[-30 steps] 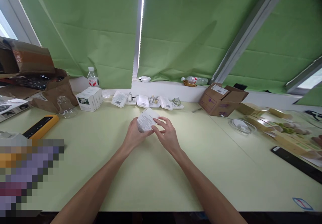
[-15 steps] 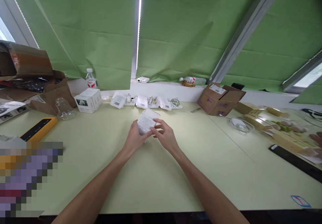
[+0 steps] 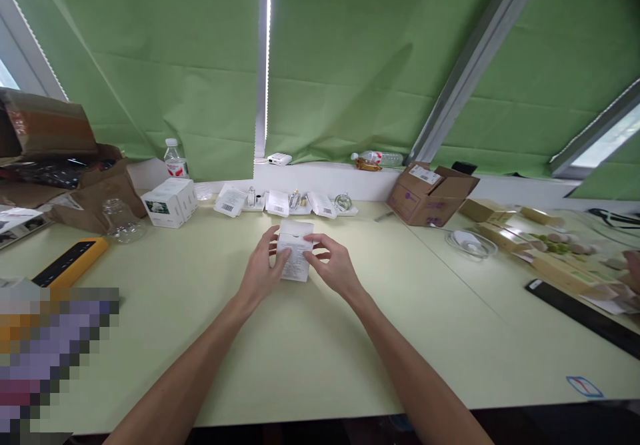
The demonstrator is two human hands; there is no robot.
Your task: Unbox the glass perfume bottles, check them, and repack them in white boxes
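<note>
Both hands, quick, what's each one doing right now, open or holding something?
Left hand: closed around the left side of the white printed box.
Right hand: holding the same box at its right edge.

From head height, the camera looks forward and down over both hands (image 3: 261,268).

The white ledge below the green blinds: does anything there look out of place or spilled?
One clear bottle with a red-marked label lies on its side on the white ledge, odd because a similar bottle farther left stands upright. I see no spill.
</note>
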